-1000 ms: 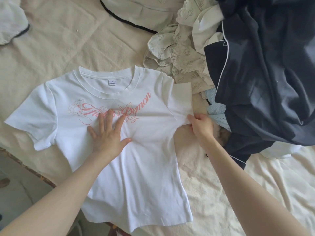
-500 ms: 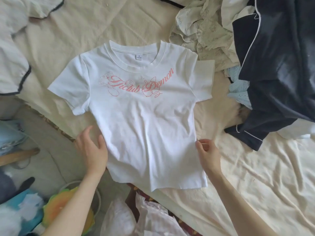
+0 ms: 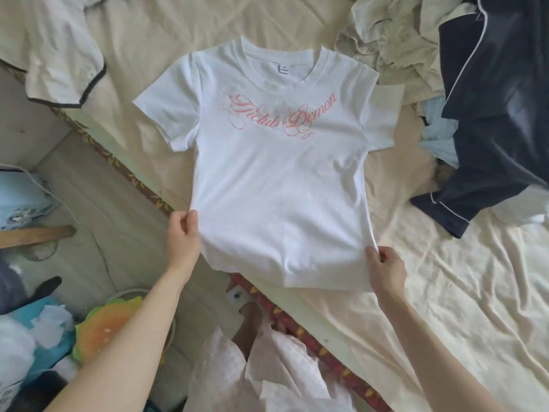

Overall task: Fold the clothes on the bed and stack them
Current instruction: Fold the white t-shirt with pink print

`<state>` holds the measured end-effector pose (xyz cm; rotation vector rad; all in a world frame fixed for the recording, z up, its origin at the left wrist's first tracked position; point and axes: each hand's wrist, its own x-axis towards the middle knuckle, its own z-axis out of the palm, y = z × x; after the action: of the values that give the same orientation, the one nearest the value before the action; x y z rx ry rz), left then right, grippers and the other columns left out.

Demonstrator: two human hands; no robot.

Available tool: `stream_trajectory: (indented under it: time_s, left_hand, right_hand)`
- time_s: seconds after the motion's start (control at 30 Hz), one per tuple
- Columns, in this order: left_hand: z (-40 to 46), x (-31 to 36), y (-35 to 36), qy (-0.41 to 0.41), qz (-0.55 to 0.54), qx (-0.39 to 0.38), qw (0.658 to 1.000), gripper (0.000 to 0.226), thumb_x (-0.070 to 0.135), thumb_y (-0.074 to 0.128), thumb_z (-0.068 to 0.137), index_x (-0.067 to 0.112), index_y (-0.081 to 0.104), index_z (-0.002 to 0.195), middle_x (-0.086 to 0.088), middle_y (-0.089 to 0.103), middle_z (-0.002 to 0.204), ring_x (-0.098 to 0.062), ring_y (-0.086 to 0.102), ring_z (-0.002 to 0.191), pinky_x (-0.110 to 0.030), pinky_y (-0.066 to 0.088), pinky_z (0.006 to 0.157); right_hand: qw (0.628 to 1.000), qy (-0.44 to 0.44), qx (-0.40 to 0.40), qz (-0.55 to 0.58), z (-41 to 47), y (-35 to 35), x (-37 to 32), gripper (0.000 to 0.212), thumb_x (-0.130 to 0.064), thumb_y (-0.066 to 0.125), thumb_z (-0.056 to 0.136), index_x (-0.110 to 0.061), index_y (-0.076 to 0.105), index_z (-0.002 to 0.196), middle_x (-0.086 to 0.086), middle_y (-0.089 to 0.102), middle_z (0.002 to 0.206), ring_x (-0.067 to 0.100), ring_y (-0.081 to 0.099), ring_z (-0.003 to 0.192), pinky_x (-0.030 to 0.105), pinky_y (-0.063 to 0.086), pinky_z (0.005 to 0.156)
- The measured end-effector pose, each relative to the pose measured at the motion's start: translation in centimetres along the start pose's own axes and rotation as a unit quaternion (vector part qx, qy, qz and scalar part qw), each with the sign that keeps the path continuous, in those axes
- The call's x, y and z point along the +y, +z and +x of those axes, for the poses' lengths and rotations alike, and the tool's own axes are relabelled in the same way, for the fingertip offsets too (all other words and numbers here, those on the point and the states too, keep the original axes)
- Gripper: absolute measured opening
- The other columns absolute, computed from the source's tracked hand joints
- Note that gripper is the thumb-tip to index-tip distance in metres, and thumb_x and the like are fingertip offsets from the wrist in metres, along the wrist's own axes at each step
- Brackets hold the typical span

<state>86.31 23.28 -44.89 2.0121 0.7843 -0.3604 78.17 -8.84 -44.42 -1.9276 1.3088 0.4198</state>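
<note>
A white T-shirt (image 3: 276,179) with pink script lettering lies face up and spread flat on the cream bed sheet (image 3: 463,292), collar away from me, its hem over the bed's near edge. My left hand (image 3: 182,239) pinches the shirt's lower left side seam. At the lower right corner, my right hand (image 3: 386,269) pinches the hem. A navy garment with white piping (image 3: 499,114) lies in a heap at the right, with a pale printed garment (image 3: 389,34) and a light blue piece (image 3: 439,138) beside it.
A white garment with dark trim (image 3: 62,58) lies at the upper left of the bed. The bed's patterned edge (image 3: 142,188) runs diagonally. Below it is floor with a cable, a wooden piece (image 3: 35,234), an orange-green slipper (image 3: 104,328) and pale clothing I wear (image 3: 267,373).
Both hands left the shirt's chest and right sleeve, moved down its sides and took hold of the lower edges. The view pulled back toward the bed's edge.
</note>
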Motion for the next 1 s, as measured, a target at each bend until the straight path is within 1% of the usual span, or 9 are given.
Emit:
stream_trajectory:
  time_s: [0.17, 0.3, 0.4, 0.5, 0.6, 0.7, 0.8, 0.87, 1.0]
  left_hand:
    - [-1.2, 0.2, -1.3, 0.045, 0.011, 0.008, 0.999, 0.021, 0.032, 0.041, 0.100, 0.011, 0.045, 0.099, 0.005, 0.046, 0.078, -0.005, 0.043, 0.066, -0.020, 0.034, 0.055]
    - [-1.8, -0.8, -1.4, -0.043, 0.025, -0.139, 0.989, 0.023, 0.028, 0.049, 0.097, 0.012, 0.051, 0.082, -0.001, 0.051, 0.077, -0.013, 0.047, 0.068, -0.023, 0.035, 0.055]
    - [-3.0, -2.5, -2.0, -0.099, 0.041, -0.227, 0.968, 0.020, 0.026, 0.054, 0.096, 0.007, 0.060, 0.091, -0.008, 0.063, 0.091, -0.020, 0.058, 0.081, -0.030, 0.044, 0.067]
    - [-4.5, -4.1, -3.1, -0.099, 0.023, -0.208, 0.973, 0.033, 0.027, 0.055, 0.095, -0.006, 0.057, 0.095, -0.016, 0.054, 0.086, -0.026, 0.052, 0.078, -0.035, 0.040, 0.069]
    - [-6.0, -5.2, -3.9, -0.066, 0.001, -0.163, 0.984, 0.024, 0.025, 0.054, 0.095, 0.005, 0.051, 0.082, -0.011, 0.052, 0.078, -0.024, 0.049, 0.074, -0.031, 0.037, 0.064]
    - [-7.1, -6.1, -4.2, -0.064, -0.031, -0.144, 0.987, 0.007, 0.019, 0.053, 0.096, 0.013, 0.051, 0.099, -0.006, 0.061, 0.094, -0.021, 0.057, 0.082, -0.033, 0.044, 0.066]
    - [-7.4, -7.0, -3.9, -0.097, -0.025, -0.145, 0.984, 0.013, 0.008, 0.053, 0.095, 0.014, 0.049, 0.105, -0.003, 0.058, 0.098, -0.018, 0.058, 0.082, -0.032, 0.053, 0.062]
    - [-7.4, -7.6, -3.8, -0.122, -0.009, -0.150, 0.981, 0.015, 0.002, 0.052, 0.094, 0.010, 0.049, 0.107, -0.006, 0.056, 0.096, -0.018, 0.058, 0.082, -0.029, 0.056, 0.062]
    - [-6.6, -7.6, -4.1, -0.120, 0.114, -0.191, 0.967, 0.028, 0.012, 0.051, 0.096, 0.013, 0.047, 0.124, -0.009, 0.057, 0.111, -0.025, 0.056, 0.099, -0.041, 0.047, 0.089]
  right_hand:
    - [0.997, -0.027, 0.068, 0.010, -1.6, -0.4, 0.0, 0.018, -0.021, 0.041, 0.097, -0.010, 0.055, 0.099, 0.004, 0.054, 0.088, 0.025, 0.047, 0.087, 0.033, 0.033, 0.073]
    - [0.999, -0.022, 0.047, -0.009, -2.2, -0.6, 0.3, 0.030, -0.026, 0.042, 0.096, -0.009, 0.046, 0.072, 0.003, 0.048, 0.069, 0.023, 0.043, 0.071, 0.034, 0.030, 0.060]
    - [1.000, -0.017, 0.012, 0.004, -2.7, -1.2, 1.0, 0.035, -0.026, 0.050, 0.091, -0.011, 0.041, 0.061, 0.002, 0.042, 0.060, 0.021, 0.039, 0.059, 0.031, 0.032, 0.052]
    - [0.997, 0.007, 0.000, 0.073, -3.5, -2.2, 1.9, 0.017, -0.021, 0.056, 0.089, -0.009, 0.059, 0.077, 0.003, 0.055, 0.071, 0.019, 0.047, 0.059, 0.031, 0.041, 0.054]
    - [0.989, 0.012, -0.020, 0.143, -4.4, -3.2, 2.8, 0.011, -0.016, 0.058, 0.091, -0.009, 0.061, 0.083, 0.003, 0.060, 0.078, 0.016, 0.053, 0.062, 0.025, 0.044, 0.055]
    - [0.982, 0.016, -0.037, 0.182, -5.2, -3.8, 3.7, 0.013, -0.015, 0.057, 0.093, -0.011, 0.062, 0.081, 0.001, 0.063, 0.086, 0.014, 0.062, 0.077, 0.025, 0.050, 0.063]
    - [0.977, 0.044, -0.034, 0.205, -5.0, -3.9, 4.5, 0.008, -0.010, 0.055, 0.093, -0.004, 0.060, 0.090, 0.007, 0.063, 0.094, 0.017, 0.064, 0.083, 0.028, 0.055, 0.069]
    - [0.986, 0.068, -0.028, 0.152, -4.6, -3.5, 4.8, 0.011, -0.006, 0.052, 0.093, -0.003, 0.057, 0.102, 0.013, 0.064, 0.102, 0.023, 0.065, 0.086, 0.032, 0.055, 0.074]
    - [0.998, 0.006, 0.025, -0.054, -4.8, -2.6, 4.1, 0.032, -0.013, 0.047, 0.095, -0.005, 0.051, 0.126, 0.014, 0.056, 0.124, 0.029, 0.056, 0.108, 0.033, 0.042, 0.086]
